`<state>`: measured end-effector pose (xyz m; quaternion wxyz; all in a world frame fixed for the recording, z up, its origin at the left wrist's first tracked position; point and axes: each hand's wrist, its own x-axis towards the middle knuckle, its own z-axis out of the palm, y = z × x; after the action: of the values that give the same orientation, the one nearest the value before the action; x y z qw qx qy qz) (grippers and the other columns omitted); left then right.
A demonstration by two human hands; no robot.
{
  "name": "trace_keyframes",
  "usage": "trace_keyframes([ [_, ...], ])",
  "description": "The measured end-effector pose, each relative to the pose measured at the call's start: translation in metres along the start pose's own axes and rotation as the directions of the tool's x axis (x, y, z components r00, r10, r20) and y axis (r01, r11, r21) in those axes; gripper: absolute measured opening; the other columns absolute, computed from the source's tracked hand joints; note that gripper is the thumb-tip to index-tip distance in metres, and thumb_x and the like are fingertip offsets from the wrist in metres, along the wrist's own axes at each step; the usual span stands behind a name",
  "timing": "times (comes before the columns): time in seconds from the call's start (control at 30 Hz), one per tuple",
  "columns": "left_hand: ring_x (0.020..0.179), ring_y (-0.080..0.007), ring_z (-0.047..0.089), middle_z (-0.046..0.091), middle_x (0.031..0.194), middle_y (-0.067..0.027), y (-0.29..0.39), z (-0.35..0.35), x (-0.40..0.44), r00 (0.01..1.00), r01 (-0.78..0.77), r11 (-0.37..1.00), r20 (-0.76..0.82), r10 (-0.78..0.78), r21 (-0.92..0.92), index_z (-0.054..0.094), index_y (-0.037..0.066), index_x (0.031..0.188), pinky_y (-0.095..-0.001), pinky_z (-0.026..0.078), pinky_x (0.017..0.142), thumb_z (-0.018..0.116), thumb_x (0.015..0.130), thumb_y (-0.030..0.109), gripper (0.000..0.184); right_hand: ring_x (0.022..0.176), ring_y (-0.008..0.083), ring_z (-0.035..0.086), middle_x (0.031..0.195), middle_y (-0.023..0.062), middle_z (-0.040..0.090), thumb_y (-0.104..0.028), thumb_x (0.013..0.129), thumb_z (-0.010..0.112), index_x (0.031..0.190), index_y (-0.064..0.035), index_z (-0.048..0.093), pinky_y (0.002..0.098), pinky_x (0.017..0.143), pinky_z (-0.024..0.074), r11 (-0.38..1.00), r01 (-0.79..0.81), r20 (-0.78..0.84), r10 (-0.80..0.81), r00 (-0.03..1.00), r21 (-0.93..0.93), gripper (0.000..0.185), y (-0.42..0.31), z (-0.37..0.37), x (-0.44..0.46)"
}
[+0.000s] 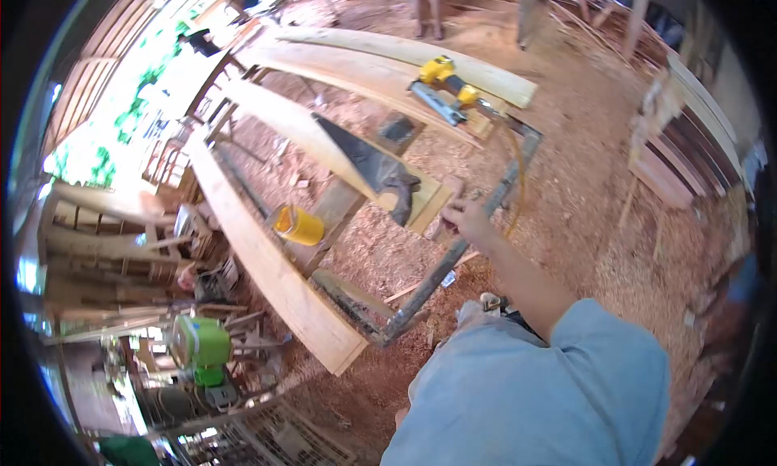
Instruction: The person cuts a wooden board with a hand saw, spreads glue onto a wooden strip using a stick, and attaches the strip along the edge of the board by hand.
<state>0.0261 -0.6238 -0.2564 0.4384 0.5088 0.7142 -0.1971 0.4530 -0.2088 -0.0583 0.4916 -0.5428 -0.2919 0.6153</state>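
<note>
My right hand (465,221) hangs beside the near end of a pale wooden board (429,205), over the dark frame (449,260) of the work stand. Its fingers are curled together; whether something small is between them I cannot make out. On that board lies a handsaw (354,150) with a dark handle, just left of my hand. Beyond it, a yellow nail gun (443,78) with a grey-blue magazine rests on another board (348,65), and a thin yellow hose (520,171) trails from it. My left hand is out of sight.
A long board (267,264) lies along the stand's left side, beside a yellow container (299,225). Stacked planks (688,154) stand at right. A green machine (200,342) is lower left. Wood shavings cover the ground. A person's legs (429,9) show at the back.
</note>
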Motion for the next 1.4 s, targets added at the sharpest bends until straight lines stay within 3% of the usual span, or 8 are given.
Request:
trace_keyframes([
  [0.1, 0.114, -0.0368, 0.066, 0.070, 0.115, -0.0246, 0.042, -0.065, 0.018, 0.983, -0.176, 0.900, 0.114, 0.142, 0.399, 0.065, 0.001, 0.123, -0.0527, 0.052, 0.089, 0.060, 0.089, 0.033, 0.047, 0.058, 0.0111, 0.058, 0.070, 0.0027, 0.062, -0.027, 0.100, 0.060, 0.087, -0.0046, 0.066, 0.0277, 0.055, 0.0477, 0.970, 0.203, -0.168, -0.224, 0.960, -0.136, 0.026, -0.005, -0.055, 0.006],
  [0.17, 0.138, -0.0390, 0.047, 0.048, 0.147, -0.0298, 0.002, -0.053, 0.081, 1.000, 0.020, 0.984, 0.011, -0.019, -0.179, 0.059, 0.001, 0.135, -0.0509, 0.039, 0.110, 0.059, 0.091, 0.042, 0.061, 0.054, 0.0122, 0.057, 0.063, 0.0017, 0.058, -0.027, 0.100, 0.060, 0.084, -0.0047, 0.065, 0.0286, 0.053, 0.0474, 0.966, 0.256, -0.256, -0.257, 0.932, -0.038, 0.028, -0.021, -0.079, 0.006],
  [0.23, 0.149, -0.0383, 0.028, 0.027, 0.160, -0.0294, 0.036, -0.070, 0.102, 0.987, 0.089, 0.958, 0.153, -0.048, -0.272, 0.053, -0.002, 0.141, -0.0446, 0.026, 0.120, 0.060, 0.091, 0.048, 0.071, 0.052, 0.0128, 0.056, 0.060, 0.0009, 0.056, -0.026, 0.100, 0.060, 0.083, -0.0049, 0.063, 0.0291, 0.053, 0.0471, 0.966, 0.257, -0.310, -0.236, 0.921, 0.026, 0.028, -0.056, -0.091, -0.006],
  [0.5, 0.083, -0.0328, 0.071, 0.072, 0.089, -0.0230, 0.246, -0.145, 0.062, 0.994, -0.107, 0.919, -0.069, 0.087, -0.380, 0.071, -0.008, 0.096, -0.0434, 0.054, 0.073, 0.066, 0.088, 0.043, 0.052, 0.062, 0.0107, 0.056, 0.072, 0.0026, 0.058, -0.019, 0.095, 0.063, 0.106, 0.0014, 0.065, 0.0272, 0.059, 0.0466, 0.919, 0.350, -0.348, -0.394, 0.851, -0.183, 0.023, -0.138, -0.140, 0.101],
  [0.67, 0.089, -0.0197, 0.066, 0.071, 0.097, -0.0097, 0.375, -0.214, 0.058, 0.913, -0.390, 0.711, -0.345, 0.217, -0.586, 0.068, -0.003, 0.106, -0.0363, 0.051, 0.076, 0.064, 0.096, 0.036, 0.041, 0.090, 0.0288, 0.066, 0.099, 0.0171, 0.067, -0.025, 0.089, 0.067, 0.118, 0.0040, 0.062, 0.0395, 0.082, 0.0532, 0.650, 0.355, -0.304, -0.679, 0.669, -0.672, 0.041, -0.150, -0.140, 0.222],
  [0.73, 0.116, -0.0259, 0.061, 0.064, 0.124, -0.0131, 0.423, -0.238, 0.067, 0.956, -0.293, 0.117, -0.292, 0.029, -0.949, 0.056, -0.001, 0.130, -0.0394, 0.048, 0.096, 0.061, 0.098, 0.044, 0.055, 0.107, 0.0407, 0.065, 0.114, 0.0254, 0.067, -0.034, 0.084, 0.069, 0.123, 0.0045, 0.060, 0.0473, 0.094, 0.0515, 0.513, 0.149, -0.247, -0.622, 0.743, -0.845, 0.055, -0.158, -0.150, 0.261],
  [0.87, 0.137, -0.0322, 0.043, 0.049, 0.145, -0.0161, 0.450, -0.268, 0.113, 0.975, -0.221, -0.372, -0.211, -0.067, -0.902, 0.043, 0.002, 0.143, -0.0463, 0.029, 0.119, 0.060, 0.097, 0.054, 0.072, 0.114, 0.0431, 0.064, 0.119, 0.0283, 0.066, -0.040, 0.081, 0.070, 0.126, 0.0038, 0.060, 0.0476, 0.099, 0.0507, 0.469, 0.032, -0.122, -0.294, 0.948, -0.883, 0.063, -0.187, -0.121, 0.277],
  [1.4, 0.117, -0.0304, 0.060, 0.066, 0.126, -0.0117, 0.412, -0.298, 0.107, 0.907, -0.404, -0.245, -0.350, -0.236, -0.882, 0.064, -0.001, 0.118, -0.0416, 0.047, 0.097, 0.060, 0.098, 0.041, 0.046, 0.100, 0.0421, 0.068, 0.102, 0.0302, 0.068, -0.025, 0.075, 0.066, 0.106, 0.0056, 0.065, 0.0464, 0.088, 0.0520, 0.538, 0.082, -0.072, -0.259, 0.963, -0.839, 0.043, -0.201, -0.174, 0.200],
])
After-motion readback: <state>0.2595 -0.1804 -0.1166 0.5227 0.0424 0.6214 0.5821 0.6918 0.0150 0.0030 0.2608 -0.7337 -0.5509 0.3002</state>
